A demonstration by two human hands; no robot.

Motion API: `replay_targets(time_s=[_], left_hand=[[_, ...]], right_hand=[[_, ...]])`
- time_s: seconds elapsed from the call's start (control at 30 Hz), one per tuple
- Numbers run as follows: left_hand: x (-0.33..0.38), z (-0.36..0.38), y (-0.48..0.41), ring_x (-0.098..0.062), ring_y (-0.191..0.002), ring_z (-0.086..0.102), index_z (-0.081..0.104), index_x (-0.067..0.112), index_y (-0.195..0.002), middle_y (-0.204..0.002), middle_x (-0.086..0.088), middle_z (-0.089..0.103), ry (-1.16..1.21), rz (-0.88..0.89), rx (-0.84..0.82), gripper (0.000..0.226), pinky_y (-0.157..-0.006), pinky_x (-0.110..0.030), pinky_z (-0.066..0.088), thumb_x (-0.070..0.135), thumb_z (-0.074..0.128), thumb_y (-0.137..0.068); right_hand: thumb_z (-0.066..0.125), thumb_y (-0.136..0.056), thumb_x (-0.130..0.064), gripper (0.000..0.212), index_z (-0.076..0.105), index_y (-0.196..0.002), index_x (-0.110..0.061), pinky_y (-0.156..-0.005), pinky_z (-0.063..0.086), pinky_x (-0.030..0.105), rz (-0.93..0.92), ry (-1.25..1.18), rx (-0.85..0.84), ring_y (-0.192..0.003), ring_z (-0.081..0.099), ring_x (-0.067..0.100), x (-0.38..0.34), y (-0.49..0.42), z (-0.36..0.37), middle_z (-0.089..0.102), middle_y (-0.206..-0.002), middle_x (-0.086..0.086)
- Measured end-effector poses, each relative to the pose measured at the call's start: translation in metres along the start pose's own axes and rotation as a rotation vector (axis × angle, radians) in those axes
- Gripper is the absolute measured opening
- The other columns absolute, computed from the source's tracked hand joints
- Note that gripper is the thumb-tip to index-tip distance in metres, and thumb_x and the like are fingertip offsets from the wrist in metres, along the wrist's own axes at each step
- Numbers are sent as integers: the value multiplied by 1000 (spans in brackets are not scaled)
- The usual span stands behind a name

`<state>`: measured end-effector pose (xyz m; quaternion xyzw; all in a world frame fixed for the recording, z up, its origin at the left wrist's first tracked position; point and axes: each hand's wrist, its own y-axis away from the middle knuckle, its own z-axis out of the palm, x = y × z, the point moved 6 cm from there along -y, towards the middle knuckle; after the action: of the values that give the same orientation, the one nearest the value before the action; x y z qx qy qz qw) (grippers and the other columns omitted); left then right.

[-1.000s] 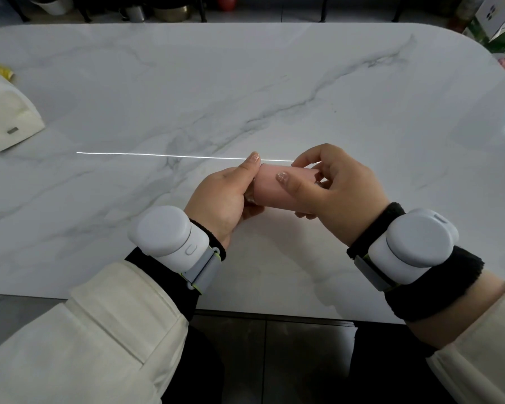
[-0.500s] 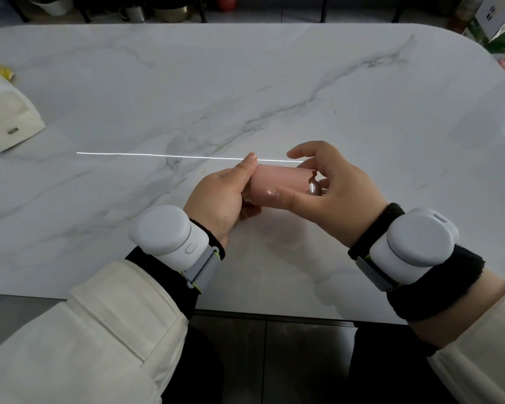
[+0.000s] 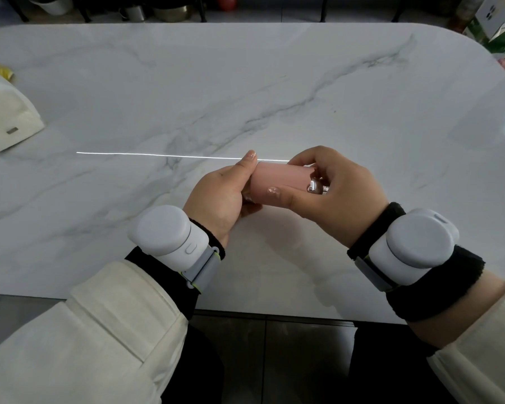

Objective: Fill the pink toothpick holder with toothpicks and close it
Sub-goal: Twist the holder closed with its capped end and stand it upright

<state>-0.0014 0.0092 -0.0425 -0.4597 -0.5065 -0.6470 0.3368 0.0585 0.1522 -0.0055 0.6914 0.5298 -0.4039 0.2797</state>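
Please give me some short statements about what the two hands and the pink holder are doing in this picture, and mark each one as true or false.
1. Both hands grip the pink toothpick holder. True.
2. The holder lies flat on the marble table with no hand touching it. False: the left hand holds its left end and the right hand its right end, above the table.
3. The holder is held roughly sideways, its long axis running left to right. True.
4. Loose toothpicks lie scattered on the table beside the hands. False: no loose toothpicks are visible there.
5. A white pouch sits at the table's far left. True.
6. Only the left wrist wears a white device. False: both wrists carry one.
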Motion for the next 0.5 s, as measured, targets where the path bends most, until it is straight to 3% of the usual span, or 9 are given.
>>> replay_targets(time_s=[0.13,0.33,0.43,0.5], left_hand=[[0,1,1,-18,-80,66,74,26,-65,-81,-3,70,-17,26,-22,33,-69,-29,54,47,54,-82],[1,2,1,-21,-83,66,74,27,-64,-86,-9,68,-31,44,-35,33,-69,-30,54,47,54,-82],[1,2,0,-22,-82,66,73,25,-63,-83,-8,69,-25,43,-28,33,-69,-30,55,46,55,-82],[1,2,0,-22,-82,66,73,25,-64,-84,-9,69,-22,43,-26,33,-69,-30,55,45,55,-83]], right_hand=[[67,-55,-63,44,59,-86,-33,-56,47,14,44,-27,-15,-64,65,14,4,-1,0,65,-74,-5],[65,-68,-57,32,58,-81,-29,-41,39,11,90,-66,-28,-38,58,9,8,-2,1,62,-63,0],[57,-69,-61,36,58,-82,-28,-43,41,17,119,-59,-57,-38,58,12,9,-1,4,66,-58,0],[58,-70,-62,37,58,-88,-29,-46,43,17,114,-61,-65,-46,62,10,10,-2,5,66,-68,-1]])
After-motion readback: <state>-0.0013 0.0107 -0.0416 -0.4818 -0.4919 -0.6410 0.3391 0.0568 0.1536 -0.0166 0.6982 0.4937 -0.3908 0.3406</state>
